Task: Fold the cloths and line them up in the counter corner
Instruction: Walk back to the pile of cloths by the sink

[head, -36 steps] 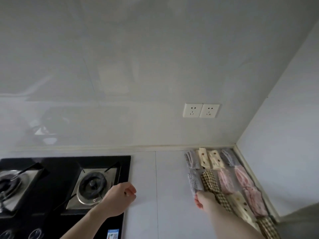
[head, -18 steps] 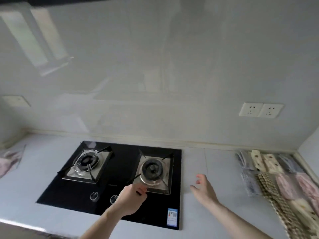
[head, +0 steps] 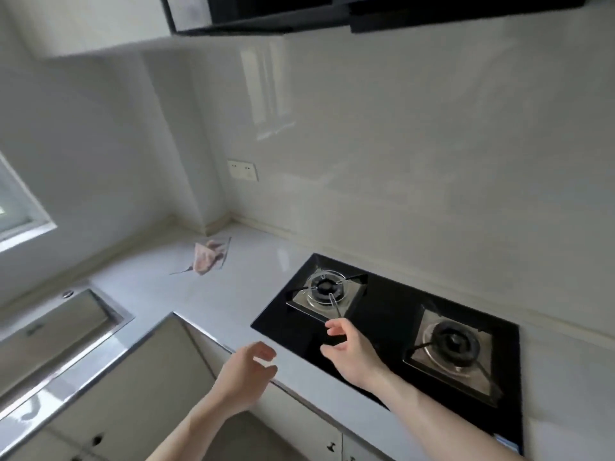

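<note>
A crumpled pink cloth (head: 205, 260) lies on the white counter (head: 253, 271) near the far left corner, partly over a thin clear sheet. My left hand (head: 244, 374) hovers by the counter's front edge, fingers loosely bent and holding nothing. My right hand (head: 352, 352) is stretched out over the front of the black gas hob, fingers spread, empty. Both hands are well short of the pink cloth. The rows of folded cloths in the right corner are out of view.
A black two-burner gas hob (head: 396, 331) fills the counter's right part. A steel sink (head: 56, 324) is set in the left counter run. A wall socket (head: 243, 169) sits above the far corner. A dark range hood (head: 332, 11) hangs overhead.
The view has swung left, away from the folded cloths in the right corner. My right hand left the cloths and now reaches over the hob; my left hand has uncurled.
</note>
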A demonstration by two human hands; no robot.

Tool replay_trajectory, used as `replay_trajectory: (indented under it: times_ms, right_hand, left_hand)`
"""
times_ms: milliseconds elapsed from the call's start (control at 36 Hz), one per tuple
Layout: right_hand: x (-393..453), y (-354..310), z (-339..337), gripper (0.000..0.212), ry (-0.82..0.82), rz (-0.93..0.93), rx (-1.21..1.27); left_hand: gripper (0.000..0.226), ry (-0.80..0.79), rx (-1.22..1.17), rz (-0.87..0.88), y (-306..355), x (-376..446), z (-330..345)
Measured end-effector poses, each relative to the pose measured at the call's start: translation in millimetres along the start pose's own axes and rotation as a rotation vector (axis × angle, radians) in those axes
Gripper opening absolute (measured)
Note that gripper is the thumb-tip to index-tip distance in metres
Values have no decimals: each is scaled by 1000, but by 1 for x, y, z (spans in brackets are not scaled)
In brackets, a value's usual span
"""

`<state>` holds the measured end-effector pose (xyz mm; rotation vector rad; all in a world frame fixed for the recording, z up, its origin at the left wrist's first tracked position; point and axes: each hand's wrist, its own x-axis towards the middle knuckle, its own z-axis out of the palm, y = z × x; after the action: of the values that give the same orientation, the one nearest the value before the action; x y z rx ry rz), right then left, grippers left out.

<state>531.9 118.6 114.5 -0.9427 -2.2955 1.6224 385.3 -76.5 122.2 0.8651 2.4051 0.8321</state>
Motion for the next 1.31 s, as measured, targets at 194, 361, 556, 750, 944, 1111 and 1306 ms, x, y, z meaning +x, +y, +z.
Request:
replay_trajectory:
  times_ms: [194, 361, 556, 750, 944, 1111, 1306]
  right_hand:
    - [53, -59, 80, 42, -138, -73, -38]
    - [109, -94, 139, 39, -218, -109, -8]
    - [181, -118, 196, 36, -270, -86, -3]
    - [262, -141, 236, 36, -269, -88, -53]
    - [306, -156, 253, 37, -221, -68, -53]
    - [331, -154, 281, 37, -133, 17, -37]
    - [355, -157, 305, 36, 51, 125, -78]
  left_hand:
    - [20, 181, -86, -58, -64, -1, -72]
    - [22, 306, -96, -131, -116, 18, -137]
    - [21, 355, -77, -206, -162, 62, -202]
    - [21, 330, -76, -219, -197, 124, -235]
    - [15, 191, 27, -193, -231, 206, -249]
    - [22, -60, 193, -129, -261, 307, -250]
    - [46, -279, 438, -45, -301, 416, -241]
